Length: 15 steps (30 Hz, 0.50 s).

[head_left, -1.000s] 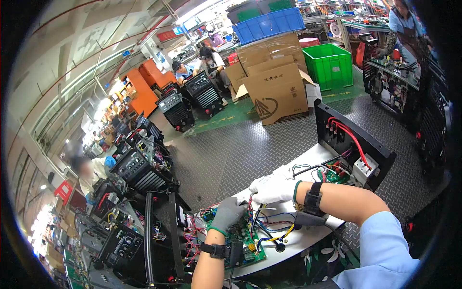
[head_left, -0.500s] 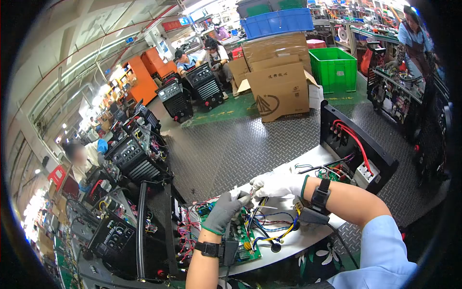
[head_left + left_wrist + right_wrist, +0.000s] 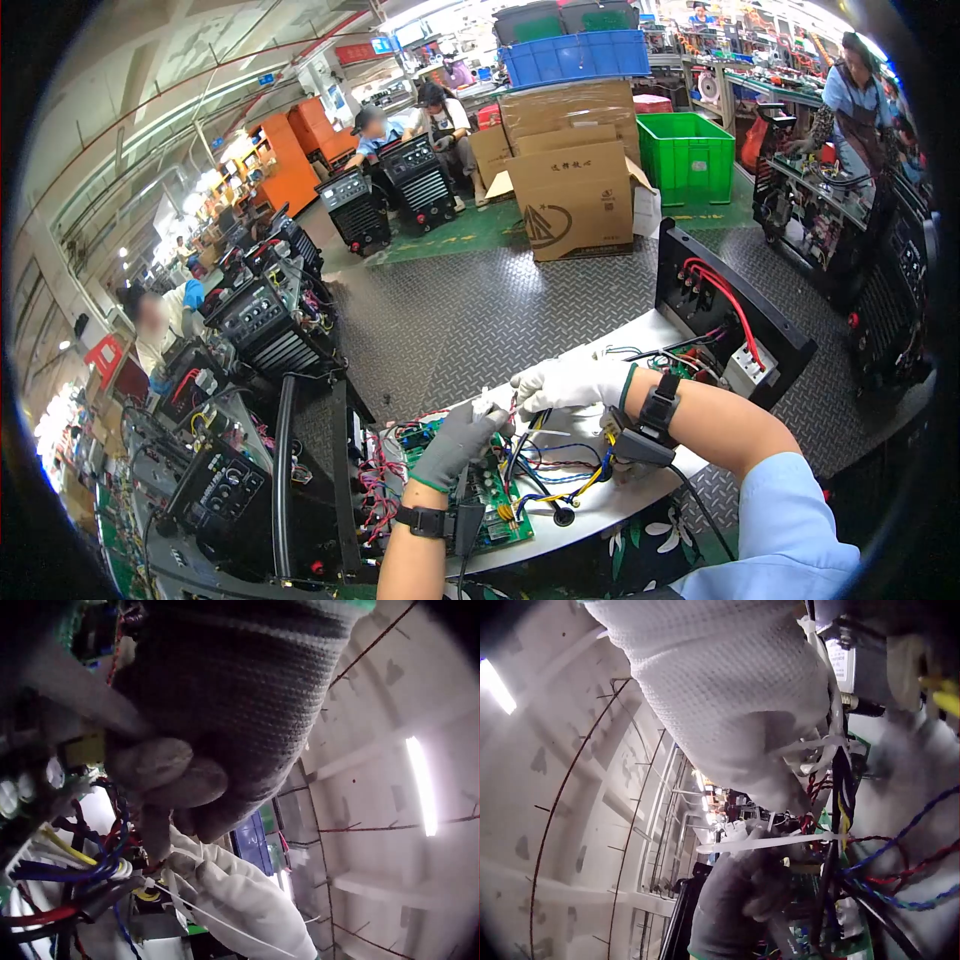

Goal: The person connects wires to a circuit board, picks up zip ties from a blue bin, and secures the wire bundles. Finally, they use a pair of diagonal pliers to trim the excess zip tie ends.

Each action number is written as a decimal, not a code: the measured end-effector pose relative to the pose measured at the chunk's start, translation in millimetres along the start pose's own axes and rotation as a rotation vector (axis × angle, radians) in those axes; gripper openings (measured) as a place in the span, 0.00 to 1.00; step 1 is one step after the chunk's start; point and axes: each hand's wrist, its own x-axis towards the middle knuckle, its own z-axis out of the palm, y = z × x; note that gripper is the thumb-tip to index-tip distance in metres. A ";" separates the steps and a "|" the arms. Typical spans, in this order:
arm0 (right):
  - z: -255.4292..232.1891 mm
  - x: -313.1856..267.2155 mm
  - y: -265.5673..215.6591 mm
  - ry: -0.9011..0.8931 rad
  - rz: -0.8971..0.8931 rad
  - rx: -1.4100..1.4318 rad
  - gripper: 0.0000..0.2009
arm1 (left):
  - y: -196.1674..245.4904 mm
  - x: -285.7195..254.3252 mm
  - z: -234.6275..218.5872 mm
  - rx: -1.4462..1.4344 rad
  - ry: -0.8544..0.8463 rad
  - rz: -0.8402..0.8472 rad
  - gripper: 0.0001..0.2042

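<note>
My left hand (image 3: pixel 455 445), in a grey glove, is over the green circuit board (image 3: pixel 505 520) with its fingers curled in a pinch on thin wires. A white connector (image 3: pixel 735 832) shows at its fingertips. My right hand (image 3: pixel 575 385), gloved in white, meets it from the right and pinches thin red twisted wires (image 3: pixel 810 821). The glove fingers hide much of this grip. Just below the hands a white cable tie (image 3: pixel 772 844) circles the wire bundle, its long tail sticking out. Blue, yellow and black wires (image 3: pixel 575 492) run from the bundle across the white panel (image 3: pixel 630 495).
At the panel's right end stands a black plate (image 3: pixel 740 300) with red cables and a white block (image 3: pixel 748 370). Black-framed machines (image 3: pixel 265 325) line the left side. Beyond the metal floor (image 3: pixel 450 300) are a cardboard box (image 3: pixel 575 205), a green crate (image 3: pixel 687 160) and other people.
The left hand has come up off the board, to the right hand's fingertips, and a white piece now shows there. The right hand stays at the wires. The head view has shifted slightly.
</note>
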 end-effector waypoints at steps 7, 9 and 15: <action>6.9 -1.9 -16.3 -0.032 -0.007 -0.051 0.05 | -1.4 1.5 2.0 0.029 -0.056 0.070 0.13; 9.8 0.0 -15.5 0.044 -0.044 -0.179 0.05 | -0.3 1.4 5.2 0.017 -0.035 0.068 0.13; 13.3 -28.5 -74.1 0.255 0.027 -0.626 0.08 | -6.1 11.1 3.8 0.111 0.007 0.074 0.11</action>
